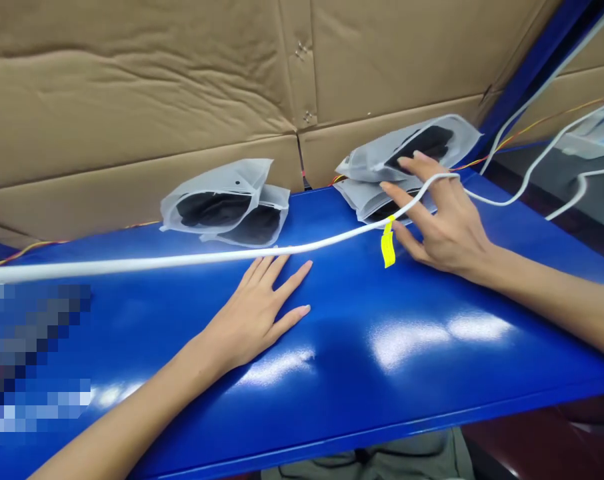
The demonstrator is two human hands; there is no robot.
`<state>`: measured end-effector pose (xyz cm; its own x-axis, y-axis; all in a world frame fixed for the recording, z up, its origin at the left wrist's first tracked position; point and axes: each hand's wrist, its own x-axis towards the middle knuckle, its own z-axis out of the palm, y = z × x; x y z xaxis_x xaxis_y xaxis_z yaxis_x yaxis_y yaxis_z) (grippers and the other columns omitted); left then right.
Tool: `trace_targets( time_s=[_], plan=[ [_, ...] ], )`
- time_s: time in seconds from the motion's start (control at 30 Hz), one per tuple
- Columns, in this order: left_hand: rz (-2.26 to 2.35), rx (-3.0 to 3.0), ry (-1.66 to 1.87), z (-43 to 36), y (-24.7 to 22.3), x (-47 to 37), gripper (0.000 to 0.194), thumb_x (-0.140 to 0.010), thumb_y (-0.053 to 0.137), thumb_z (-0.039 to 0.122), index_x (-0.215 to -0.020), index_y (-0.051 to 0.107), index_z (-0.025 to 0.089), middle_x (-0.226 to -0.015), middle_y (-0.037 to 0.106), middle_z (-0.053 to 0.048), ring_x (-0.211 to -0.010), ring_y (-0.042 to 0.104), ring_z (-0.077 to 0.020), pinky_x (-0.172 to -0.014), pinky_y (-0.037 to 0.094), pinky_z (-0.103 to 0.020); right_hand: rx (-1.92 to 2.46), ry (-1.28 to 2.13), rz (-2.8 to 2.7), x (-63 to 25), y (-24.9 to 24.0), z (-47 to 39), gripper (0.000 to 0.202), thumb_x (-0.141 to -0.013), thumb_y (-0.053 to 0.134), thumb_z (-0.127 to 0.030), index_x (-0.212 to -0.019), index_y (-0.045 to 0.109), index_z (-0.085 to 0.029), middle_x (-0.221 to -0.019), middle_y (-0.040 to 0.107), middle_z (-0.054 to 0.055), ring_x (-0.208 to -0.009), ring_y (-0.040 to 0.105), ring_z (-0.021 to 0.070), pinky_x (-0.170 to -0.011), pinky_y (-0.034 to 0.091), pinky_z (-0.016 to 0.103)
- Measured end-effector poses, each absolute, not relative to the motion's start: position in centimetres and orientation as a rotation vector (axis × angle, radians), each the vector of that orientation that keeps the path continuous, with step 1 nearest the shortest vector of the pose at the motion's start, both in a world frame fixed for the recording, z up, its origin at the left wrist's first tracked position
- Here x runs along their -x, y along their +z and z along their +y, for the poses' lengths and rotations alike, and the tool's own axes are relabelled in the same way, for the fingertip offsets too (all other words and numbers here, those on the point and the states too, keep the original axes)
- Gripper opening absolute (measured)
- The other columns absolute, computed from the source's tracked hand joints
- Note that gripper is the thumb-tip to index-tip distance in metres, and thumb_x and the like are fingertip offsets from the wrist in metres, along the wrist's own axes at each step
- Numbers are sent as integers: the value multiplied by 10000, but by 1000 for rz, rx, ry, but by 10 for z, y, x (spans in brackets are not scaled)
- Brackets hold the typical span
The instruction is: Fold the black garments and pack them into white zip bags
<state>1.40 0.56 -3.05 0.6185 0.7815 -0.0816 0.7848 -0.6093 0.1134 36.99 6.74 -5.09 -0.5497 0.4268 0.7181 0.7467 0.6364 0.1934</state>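
My left hand [257,310] rests on the blue table [332,373], fingers spread, its fingertips beside a long white cable [197,260]. Raised at the right, my right hand [442,217] has its fingers apart and holds nothing that I can see. The cable crosses in front of its fingers, and a yellow tag [389,245] hangs from the cable by the thumb. Just beyond these fingers lie two frosted plastic bags with dark contents, an upper bag [372,160] partly over a lower bag [355,197]. Whether the fingertips touch them I cannot tell.
Two similar frosted bags, a front bag [212,177] and one behind it [275,197], lie at the back left. A brown padded wall [132,100] stands behind the table. Thin red and yellow wires [27,250] run along its foot. More white cable [527,177] loops at the right.
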Motion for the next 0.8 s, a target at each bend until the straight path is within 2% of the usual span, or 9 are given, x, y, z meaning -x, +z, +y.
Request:
trace_targets(
  time_s=[0.13, 0.3, 0.4, 0.47, 0.53, 0.67, 0.8],
  plan=[
    [1315, -2704, -14, 6, -32, -12, 680, -1110, 361, 648, -1718, 272, 356, -1817, 198, -107, -1664, 195, -427, -1301, 265, -700, 1058, -597, -2147, -374, -54, 71, 620, -1028, 589, -244, -1615, 406, -168, -1702, 365, 272, -1630, 280, 442, -1262, 368, 681],
    [1291, -2710, 5, 6, -29, -14, 671, -1115, 370, 629, -1708, 331, 316, -1801, 247, -130, -1655, 222, -440, -1288, 308, -691, 1257, -468, -2076, -383, -60, 81, 354, -1044, 515, -324, -1356, 583, -171, -1658, 459, 237, -1604, 348, 432, -1304, 243, 705],
    [1302, -2703, -27, 6, -27, -16, 693, -1112, 354, 643, -1708, 335, 291, -1796, 247, -159, -1646, 237, -458, -1280, 307, -706, 1341, -394, -2051, -387, -60, 85, 427, -1015, 575, -422, -1350, 578, -157, -1649, 453, 271, -1570, 405, 436, -1287, 286, 679],
    [1302, -2700, -40, 6, -26, -17, 693, -1112, 350, 643, -1707, 339, 288, -1794, 248, -166, -1643, 249, -458, -1281, 305, -703, 1369, -426, -2044, -387, -58, 86, 525, -1013, 581, -467, -1436, 539, -159, -1604, 515, 260, -1506, 493, 417, -1245, 353, 659],
    [1301, -2702, -41, 6, -26, -16, 690, -1112, 347, 643, -1707, 338, 294, -1797, 240, -162, -1650, 229, -454, -1286, 298, -699, 1390, -488, -2058, -388, -56, 86, 491, -1036, 546, -455, -1436, 575, -170, -1514, 614, 229, -1421, 570, 408, -1199, 391, 641],
    [1304, -2721, -58, 6, -26, -15, 688, -1117, 323, 642, -1713, 319, 299, -1785, 273, -169, -1661, 209, -431, -1293, 279, -700, 1402, -530, -2082, -391, -57, 88, 331, -1067, 482, -364, -1178, 739, -188, -1261, 768, 173, -1227, 676, 399, -1107, 430, 598],
    [1290, -2731, -42, 5, -27, -14, 692, -1116, 333, 644, -1713, 320, 293, -1787, 264, -172, -1663, 207, -427, -1293, 285, -694, 1371, -524, -2098, -395, -58, 90, 326, -1066, 467, -347, -1047, 755, -196, -1090, 807, 142, -1040, 716, 345, -1017, 458, 522]
  ],
)
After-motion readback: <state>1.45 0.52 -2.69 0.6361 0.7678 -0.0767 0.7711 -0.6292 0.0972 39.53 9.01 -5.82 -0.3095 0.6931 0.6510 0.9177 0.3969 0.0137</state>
